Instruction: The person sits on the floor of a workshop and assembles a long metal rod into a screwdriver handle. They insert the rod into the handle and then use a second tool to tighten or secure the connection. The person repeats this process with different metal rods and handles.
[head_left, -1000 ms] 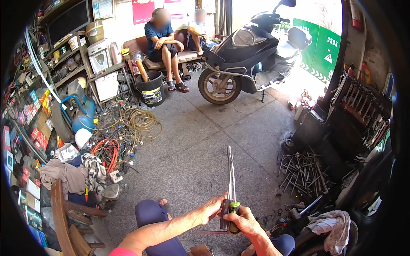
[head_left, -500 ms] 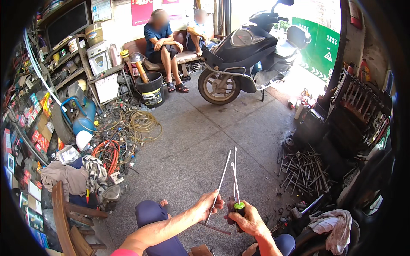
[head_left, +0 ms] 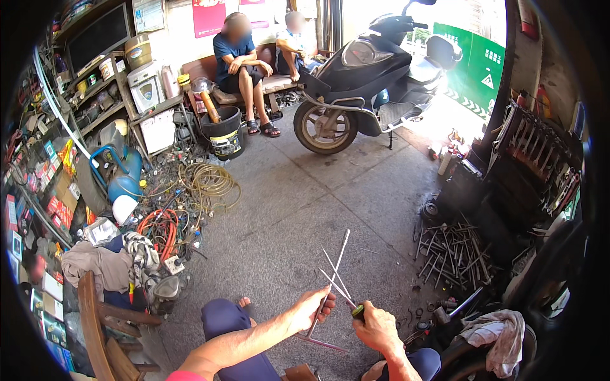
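My left hand is closed round the shaft of a T-handle wrench. Its long rod slants up to the right and its crossbar lies below the hand. In my right hand are two screwdrivers, gripped together by their handles. A green and black screwdriver handle shows at the fingers; the other handle is mostly hidden. Both screwdriver shafts point up and left, and they cross the wrench rod in the picture. Whether they touch it I cannot tell.
Loose metal tools lie piled on the right, below a rack of wrenches. A black scooter stands ahead. Hoses and cables litter the left floor. A wooden chair is near left. Two people sit on a bench behind.
The screwdrivers have tipped from nearly upright to leaning left across the wrench rod. My right hand has turned and shifted slightly right. The wrench leans further right, its tip lower.
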`<action>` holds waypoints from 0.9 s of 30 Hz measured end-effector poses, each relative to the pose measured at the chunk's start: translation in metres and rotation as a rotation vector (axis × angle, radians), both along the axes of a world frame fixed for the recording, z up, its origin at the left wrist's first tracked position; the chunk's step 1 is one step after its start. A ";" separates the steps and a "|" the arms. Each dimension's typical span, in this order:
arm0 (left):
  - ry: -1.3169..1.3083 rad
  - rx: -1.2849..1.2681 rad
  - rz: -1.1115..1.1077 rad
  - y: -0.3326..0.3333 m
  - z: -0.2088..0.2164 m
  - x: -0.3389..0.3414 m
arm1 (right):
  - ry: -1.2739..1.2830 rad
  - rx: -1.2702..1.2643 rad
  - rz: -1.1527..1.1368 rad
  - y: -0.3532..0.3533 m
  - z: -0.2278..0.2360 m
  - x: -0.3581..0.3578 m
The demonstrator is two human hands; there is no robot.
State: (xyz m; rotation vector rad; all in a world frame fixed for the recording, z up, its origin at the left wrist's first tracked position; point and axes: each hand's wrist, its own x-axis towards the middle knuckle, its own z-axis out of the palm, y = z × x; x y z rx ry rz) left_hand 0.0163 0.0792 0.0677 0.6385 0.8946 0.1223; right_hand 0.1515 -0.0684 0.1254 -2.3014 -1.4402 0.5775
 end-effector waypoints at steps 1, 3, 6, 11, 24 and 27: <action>0.004 -0.013 0.022 0.000 0.002 0.001 | 0.063 0.015 0.017 0.002 0.002 -0.002; 0.003 -0.018 0.037 -0.002 0.004 0.001 | 0.183 0.002 0.050 0.004 -0.002 -0.004; 0.006 -0.003 0.017 -0.003 0.003 0.000 | 0.383 -0.049 0.074 0.007 -0.019 -0.005; 0.072 0.010 0.004 -0.001 0.003 -0.003 | 0.849 -0.094 0.061 0.010 -0.003 -0.007; 0.014 0.030 0.005 -0.004 0.009 -0.002 | 1.193 -0.079 -0.035 0.010 0.002 -0.008; 0.037 0.048 0.000 -0.005 0.016 -0.001 | 1.190 -0.045 -0.094 0.011 -0.002 -0.010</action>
